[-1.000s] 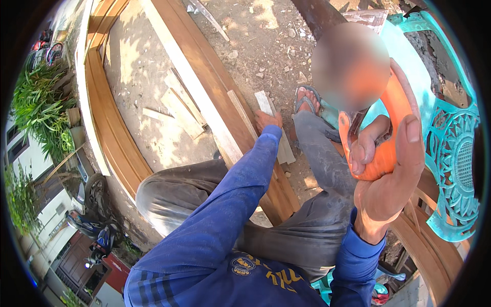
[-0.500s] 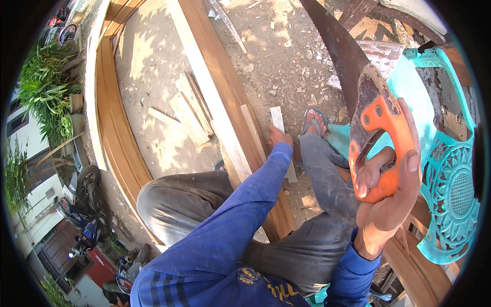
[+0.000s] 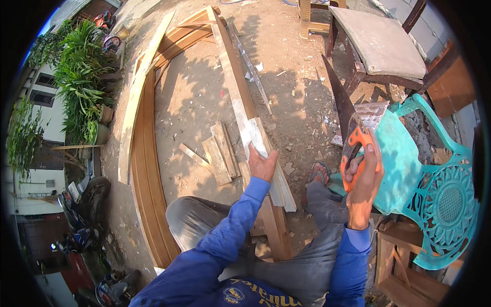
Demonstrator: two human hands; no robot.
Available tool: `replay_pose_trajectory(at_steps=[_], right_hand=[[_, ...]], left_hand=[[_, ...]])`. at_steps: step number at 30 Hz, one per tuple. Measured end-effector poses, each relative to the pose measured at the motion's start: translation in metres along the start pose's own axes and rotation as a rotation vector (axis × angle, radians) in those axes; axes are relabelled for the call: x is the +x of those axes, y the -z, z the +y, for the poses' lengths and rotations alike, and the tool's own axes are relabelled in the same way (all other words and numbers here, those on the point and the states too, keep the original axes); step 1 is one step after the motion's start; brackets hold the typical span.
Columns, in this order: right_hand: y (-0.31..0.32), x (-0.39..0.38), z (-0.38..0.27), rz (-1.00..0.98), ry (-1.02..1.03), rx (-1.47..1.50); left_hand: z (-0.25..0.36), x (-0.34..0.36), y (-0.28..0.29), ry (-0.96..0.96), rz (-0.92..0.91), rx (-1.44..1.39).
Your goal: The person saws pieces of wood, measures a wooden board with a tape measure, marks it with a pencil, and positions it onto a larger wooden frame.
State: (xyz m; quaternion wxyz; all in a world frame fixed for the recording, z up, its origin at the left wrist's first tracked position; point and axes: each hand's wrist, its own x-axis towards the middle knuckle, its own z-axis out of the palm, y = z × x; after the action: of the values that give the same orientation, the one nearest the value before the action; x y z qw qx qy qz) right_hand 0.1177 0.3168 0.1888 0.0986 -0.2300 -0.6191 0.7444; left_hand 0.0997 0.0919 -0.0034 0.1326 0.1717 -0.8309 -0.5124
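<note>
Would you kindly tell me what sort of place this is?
Probably an outdoor yard doubling as a woodworking spot: bare dirt ground, a large wooden frame, and an orange-handled saw in the right hand.

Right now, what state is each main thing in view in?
Left hand, gripping pale board
Pale board, held over wooden frame
Right hand, closed around saw handle
Saw, blade pointing away from the person
Wooden frame, lying flat
Offcuts, loose on the ground
Teal chair, upright
Motorcycle, parked
</note>
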Motion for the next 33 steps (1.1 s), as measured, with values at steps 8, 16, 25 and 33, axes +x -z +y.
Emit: replay_pose_trajectory(at_steps=[8, 16, 25, 33], right_hand=[[-0.002, -0.008, 0.010, -0.101, -0.050, 0.038], [-0.015, -0.014, 0.020, -0.120, -0.057, 0.048], [-0.017, -0.018, 0.039, -0.235, -0.118, -0.097], [-0.020, -0.020, 0.072, -0.307, -0.147, -0.376]], left_hand=[[-0.084, 0.106, 0.174, 0.267, 0.187, 0.164], [-0.087, 0.132, 0.227, 0.434, 0.153, 0.594], [0.016, 0.077, 0.215, 0.469, -0.137, -0.428], [0.030, 0.081, 0.136, 0.116, -0.347, -0.221]])
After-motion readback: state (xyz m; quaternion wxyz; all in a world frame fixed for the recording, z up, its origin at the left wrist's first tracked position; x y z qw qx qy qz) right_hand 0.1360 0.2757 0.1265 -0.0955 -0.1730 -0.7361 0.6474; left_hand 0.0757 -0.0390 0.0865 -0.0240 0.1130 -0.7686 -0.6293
